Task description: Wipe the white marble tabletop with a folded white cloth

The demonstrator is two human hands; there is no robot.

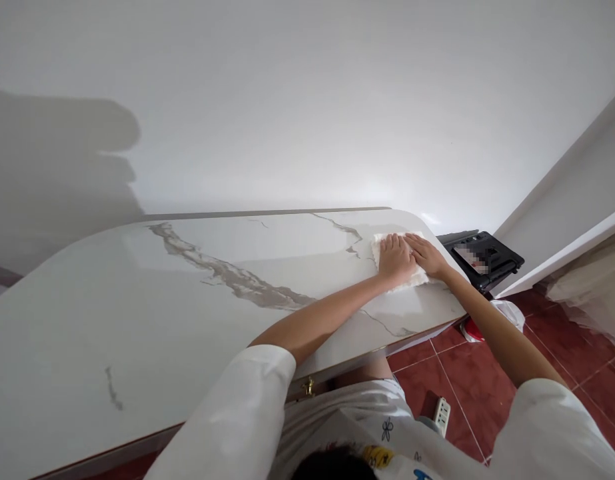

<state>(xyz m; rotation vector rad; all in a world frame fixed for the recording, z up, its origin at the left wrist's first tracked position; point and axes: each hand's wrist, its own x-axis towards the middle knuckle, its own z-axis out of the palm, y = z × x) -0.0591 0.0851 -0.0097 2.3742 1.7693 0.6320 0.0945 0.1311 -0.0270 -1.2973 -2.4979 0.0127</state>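
Note:
A white cloth lies spread on the white marble-patterned tabletop, near its far right corner. My left hand rests on top of the cloth, palm down, with its fingers lying flat and pointing toward the wall. Beside it, my right hand also presses palm down on the cloth, its fingers stretched out toward my left hand. The fingers of my two hands meet or nearly touch; I cannot tell which. Part of the cloth is hidden under both hands.
A white wall stands behind the table. Right of the table is a black case-like object. On the red tiled floor are a power strip and a white-and-red item. Pale fabric hangs at the right.

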